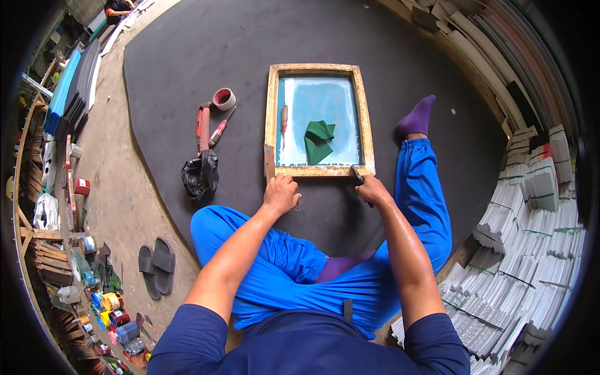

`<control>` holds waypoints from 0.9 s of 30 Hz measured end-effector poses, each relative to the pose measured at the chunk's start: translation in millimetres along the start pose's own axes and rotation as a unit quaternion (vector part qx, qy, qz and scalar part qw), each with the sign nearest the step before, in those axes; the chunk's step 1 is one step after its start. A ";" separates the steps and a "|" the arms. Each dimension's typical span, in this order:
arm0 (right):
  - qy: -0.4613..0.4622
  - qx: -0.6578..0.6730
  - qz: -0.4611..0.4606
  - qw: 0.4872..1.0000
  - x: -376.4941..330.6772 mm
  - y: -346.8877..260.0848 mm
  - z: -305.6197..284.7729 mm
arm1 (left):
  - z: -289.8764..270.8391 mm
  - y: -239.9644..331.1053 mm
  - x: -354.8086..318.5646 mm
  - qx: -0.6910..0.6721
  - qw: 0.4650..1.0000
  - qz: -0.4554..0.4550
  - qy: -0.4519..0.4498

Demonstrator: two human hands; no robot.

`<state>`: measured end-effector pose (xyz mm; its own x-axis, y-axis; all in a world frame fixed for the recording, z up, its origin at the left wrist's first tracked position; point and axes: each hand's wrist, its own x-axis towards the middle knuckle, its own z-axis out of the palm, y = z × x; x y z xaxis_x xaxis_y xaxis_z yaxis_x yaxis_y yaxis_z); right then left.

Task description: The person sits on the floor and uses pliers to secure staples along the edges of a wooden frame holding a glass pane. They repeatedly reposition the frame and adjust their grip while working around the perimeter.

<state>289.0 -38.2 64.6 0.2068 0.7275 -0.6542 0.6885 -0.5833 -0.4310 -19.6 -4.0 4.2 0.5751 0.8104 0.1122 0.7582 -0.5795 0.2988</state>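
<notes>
A wooden-framed printing screen (366, 125) with blue mesh lies on a dark sheet before me. My left hand (281, 194) is closed at its lower left corner, over the lower end of a flat brown strip (269, 161) beside the frame's left rail. My right hand (374, 189) grips a slim black tool (358, 175), its tip against the lower rail near the right corner; its exact kind is unclear. On the mesh rest a crumpled green cloth (319, 142) and a red-handled screwdriver (284, 119).
Left of the frame lie a tape roll (224, 99), a red hammer-like tool (204, 128), another screwdriver (219, 132) and a black plastic bag (200, 175). Slippers (156, 267) sit on the floor. Stacked white bundles (519, 250) line the right; cluttered shelves and cans (112, 302) line the left.
</notes>
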 end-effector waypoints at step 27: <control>0.061 -0.097 0.024 0.993 -5.6 -9.7 7.4 | -0.9 -7.3 0.9 0.007 1.000 -0.015 -0.003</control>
<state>276.1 -39.2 67.8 0.3173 0.7455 -0.5861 0.7945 -0.5464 -0.2648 -24.9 1.0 3.1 0.5534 0.8272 0.0979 0.7797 -0.5558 0.2884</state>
